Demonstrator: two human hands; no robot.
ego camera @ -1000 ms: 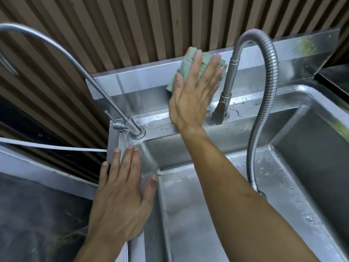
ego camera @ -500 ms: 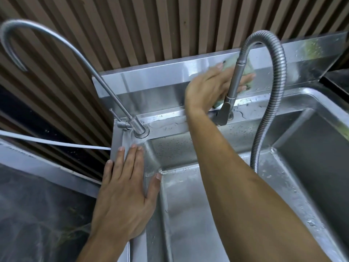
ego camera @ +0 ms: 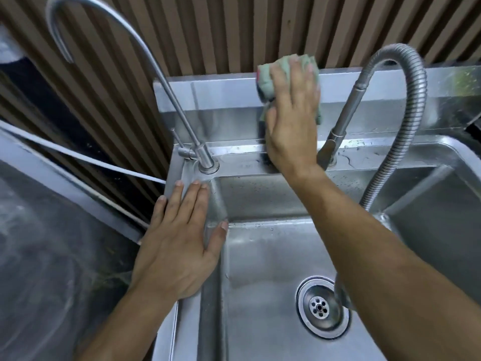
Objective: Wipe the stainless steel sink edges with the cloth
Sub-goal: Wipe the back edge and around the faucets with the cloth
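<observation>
Cloth (ego camera: 265,74) mostly hidden under right hand (ego camera: 291,118), fingers straight, pressing; left hand (ego camera: 177,246) flat on sink (ego camera: 260,269) rim.

Your right hand (ego camera: 292,118) is pressing the cloth (ego camera: 286,74) flat on the sink (ego camera: 260,256) backsplash, between the thin tap (ego camera: 166,100) at left and the hose tap (ego camera: 406,108) at right. Your left hand (ego camera: 179,241) is lying flat on the sink's left rim, just before the thin tap's base. The drain (ego camera: 318,307) is sitting in the basin, below your right forearm.
</observation>
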